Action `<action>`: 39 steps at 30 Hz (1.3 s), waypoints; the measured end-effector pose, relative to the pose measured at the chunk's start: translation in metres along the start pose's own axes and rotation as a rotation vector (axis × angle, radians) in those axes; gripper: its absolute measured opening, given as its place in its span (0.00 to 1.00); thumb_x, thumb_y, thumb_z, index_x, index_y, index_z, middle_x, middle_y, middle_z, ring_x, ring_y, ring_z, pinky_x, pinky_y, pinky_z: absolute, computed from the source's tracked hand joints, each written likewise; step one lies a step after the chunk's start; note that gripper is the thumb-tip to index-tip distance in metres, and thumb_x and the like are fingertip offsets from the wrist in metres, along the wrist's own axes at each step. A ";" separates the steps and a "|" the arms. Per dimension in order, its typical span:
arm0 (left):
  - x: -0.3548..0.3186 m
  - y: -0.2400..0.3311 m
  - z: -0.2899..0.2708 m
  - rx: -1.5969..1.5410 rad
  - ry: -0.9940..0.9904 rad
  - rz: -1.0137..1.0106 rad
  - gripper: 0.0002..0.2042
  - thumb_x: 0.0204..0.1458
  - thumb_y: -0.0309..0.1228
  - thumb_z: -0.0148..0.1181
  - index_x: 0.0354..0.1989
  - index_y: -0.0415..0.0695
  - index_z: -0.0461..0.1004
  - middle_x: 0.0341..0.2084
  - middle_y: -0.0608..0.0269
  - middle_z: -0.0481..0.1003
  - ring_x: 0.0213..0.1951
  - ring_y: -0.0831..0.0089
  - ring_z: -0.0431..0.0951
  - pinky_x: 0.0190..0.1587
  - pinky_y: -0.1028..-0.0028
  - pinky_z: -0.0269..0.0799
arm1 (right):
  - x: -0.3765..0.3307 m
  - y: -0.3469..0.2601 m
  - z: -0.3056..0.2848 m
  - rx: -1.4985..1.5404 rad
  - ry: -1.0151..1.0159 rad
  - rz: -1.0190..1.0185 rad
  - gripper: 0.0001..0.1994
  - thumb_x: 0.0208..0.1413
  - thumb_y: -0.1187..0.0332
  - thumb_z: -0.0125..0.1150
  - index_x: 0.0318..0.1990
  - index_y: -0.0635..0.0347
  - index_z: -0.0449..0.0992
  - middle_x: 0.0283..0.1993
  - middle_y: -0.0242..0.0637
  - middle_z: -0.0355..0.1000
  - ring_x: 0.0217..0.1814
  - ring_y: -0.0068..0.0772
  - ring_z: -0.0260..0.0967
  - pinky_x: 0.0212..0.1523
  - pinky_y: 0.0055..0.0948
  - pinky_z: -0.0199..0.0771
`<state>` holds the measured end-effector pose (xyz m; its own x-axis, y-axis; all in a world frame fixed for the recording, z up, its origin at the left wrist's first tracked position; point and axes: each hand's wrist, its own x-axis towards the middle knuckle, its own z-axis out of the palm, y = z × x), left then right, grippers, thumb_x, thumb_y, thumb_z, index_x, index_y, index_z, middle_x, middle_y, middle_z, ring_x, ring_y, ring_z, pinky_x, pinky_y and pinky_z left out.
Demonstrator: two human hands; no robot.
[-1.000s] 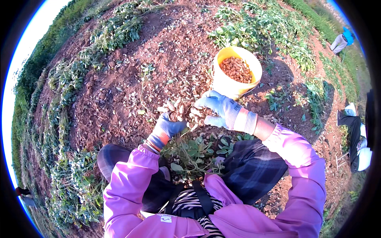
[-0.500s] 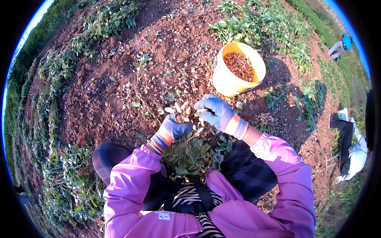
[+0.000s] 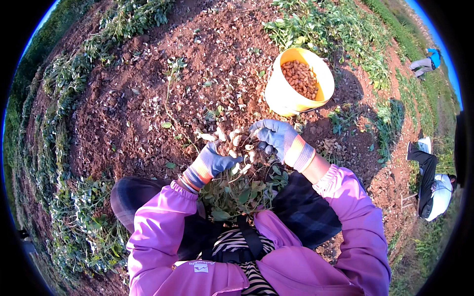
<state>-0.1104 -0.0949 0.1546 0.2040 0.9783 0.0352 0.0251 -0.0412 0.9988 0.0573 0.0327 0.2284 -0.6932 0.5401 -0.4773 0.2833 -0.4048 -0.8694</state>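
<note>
In front of my lap my left hand (image 3: 211, 163), in a blue-grey glove with an orange cuff, is closed round the root end of a peanut plant (image 3: 239, 197). Its green leaves hang down between my legs. A cluster of pale peanuts (image 3: 231, 140) sticks up from the roots past my left fingers. My right hand (image 3: 275, 139), gloved alike, curls its fingers at the right side of this cluster, touching the pods there. What lies inside its palm is hidden. Beyond the right hand stands a yellow bucket (image 3: 277, 93), part filled with brown peanuts (image 3: 299, 79).
Pulled peanut plants lie in rows at the left (image 3: 94, 222) and the far right (image 3: 335, 34). Loose pods (image 3: 330, 147) rest on the reddish soil right of my hand. One person in white (image 3: 437, 197) sits at the right; another in blue (image 3: 428, 63) bends farther off.
My right hand has shifted slightly right, its fingers more curled. The peanut cluster has turned a little in my left hand, showing more pods and roots.
</note>
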 end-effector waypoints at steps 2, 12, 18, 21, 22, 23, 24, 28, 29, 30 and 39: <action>0.002 0.003 0.001 -0.019 0.075 -0.031 0.16 0.53 0.28 0.42 0.51 0.39 0.62 0.46 0.62 0.67 0.46 0.73 0.68 0.51 0.75 0.62 | 0.000 0.000 -0.003 0.085 -0.005 0.034 0.07 0.54 0.74 0.49 0.39 0.63 0.71 0.34 0.30 0.70 0.23 0.13 0.60 0.20 0.13 0.63; -0.004 -0.018 0.001 0.115 0.031 -0.168 0.16 0.48 0.27 0.54 0.47 0.51 0.68 0.45 0.68 0.69 0.49 0.72 0.67 0.52 0.74 0.62 | -0.001 -0.008 -0.007 0.176 -0.013 0.147 0.09 0.54 0.73 0.50 0.41 0.65 0.70 0.29 0.29 0.68 0.22 0.14 0.60 0.18 0.12 0.62; -0.008 -0.011 0.003 -0.004 0.064 -0.218 0.16 0.48 0.28 0.54 0.47 0.47 0.68 0.46 0.68 0.69 0.49 0.70 0.66 0.53 0.70 0.61 | -0.009 -0.020 -0.001 0.130 -0.002 0.187 0.10 0.55 0.70 0.50 0.42 0.64 0.70 0.26 0.24 0.65 0.22 0.11 0.59 0.19 0.10 0.57; -0.007 -0.010 -0.001 0.280 0.021 -0.212 0.14 0.45 0.29 0.54 0.43 0.55 0.70 0.45 0.66 0.69 0.48 0.66 0.67 0.51 0.68 0.62 | -0.009 -0.023 0.002 0.162 -0.013 0.189 0.10 0.54 0.70 0.51 0.42 0.64 0.70 0.26 0.23 0.65 0.23 0.12 0.59 0.18 0.10 0.56; -0.011 -0.013 -0.002 0.359 0.024 -0.144 0.13 0.45 0.30 0.54 0.41 0.56 0.70 0.45 0.66 0.69 0.48 0.66 0.67 0.51 0.67 0.62 | -0.009 -0.026 0.004 0.184 -0.023 0.177 0.10 0.54 0.70 0.51 0.42 0.64 0.70 0.25 0.23 0.65 0.23 0.12 0.59 0.18 0.10 0.56; -0.012 -0.012 -0.003 0.461 0.032 -0.055 0.12 0.45 0.30 0.53 0.39 0.57 0.71 0.45 0.67 0.69 0.48 0.66 0.67 0.50 0.66 0.62 | -0.010 -0.027 0.005 0.207 -0.027 0.165 0.10 0.54 0.70 0.51 0.42 0.65 0.70 0.25 0.23 0.65 0.23 0.12 0.59 0.18 0.10 0.56; -0.011 -0.013 -0.004 0.545 0.041 0.021 0.11 0.44 0.30 0.52 0.38 0.57 0.71 0.44 0.67 0.69 0.48 0.65 0.67 0.50 0.66 0.62 | -0.009 -0.024 0.003 0.229 -0.045 0.160 0.10 0.54 0.70 0.51 0.42 0.65 0.70 0.25 0.23 0.64 0.24 0.12 0.59 0.18 0.10 0.56; -0.006 -0.001 -0.006 0.564 0.068 0.253 0.10 0.50 0.30 0.47 0.40 0.55 0.68 0.43 0.70 0.68 0.47 0.68 0.68 0.50 0.67 0.62 | -0.007 -0.019 0.002 0.263 -0.038 0.169 0.09 0.53 0.75 0.49 0.41 0.66 0.69 0.25 0.24 0.64 0.24 0.13 0.59 0.18 0.10 0.56; -0.005 -0.005 -0.009 0.717 0.087 0.382 0.11 0.47 0.32 0.54 0.40 0.50 0.69 0.40 0.66 0.70 0.43 0.68 0.70 0.46 0.68 0.65 | -0.006 -0.020 0.004 0.277 -0.026 0.172 0.08 0.52 0.77 0.47 0.40 0.66 0.69 0.24 0.25 0.64 0.23 0.14 0.59 0.17 0.11 0.57; -0.004 -0.008 -0.011 0.870 0.105 0.512 0.15 0.44 0.33 0.60 0.41 0.45 0.70 0.37 0.62 0.72 0.38 0.67 0.72 0.41 0.70 0.67 | -0.006 -0.021 0.007 0.290 -0.014 0.175 0.08 0.52 0.79 0.46 0.39 0.66 0.69 0.24 0.25 0.63 0.21 0.14 0.59 0.17 0.11 0.57; -0.011 -0.010 -0.012 0.628 0.052 0.324 0.13 0.50 0.30 0.52 0.45 0.56 0.68 0.42 0.77 0.70 0.45 0.76 0.70 0.48 0.68 0.64 | -0.002 -0.016 0.000 0.244 -0.133 0.123 0.10 0.52 0.77 0.44 0.40 0.67 0.69 0.21 0.25 0.62 0.20 0.16 0.60 0.17 0.15 0.61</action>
<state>-0.1248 -0.1028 0.1446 0.2497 0.9049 0.3446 0.5339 -0.4256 0.7307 0.0538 0.0381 0.2428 -0.7486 0.3814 -0.5423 0.2138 -0.6355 -0.7420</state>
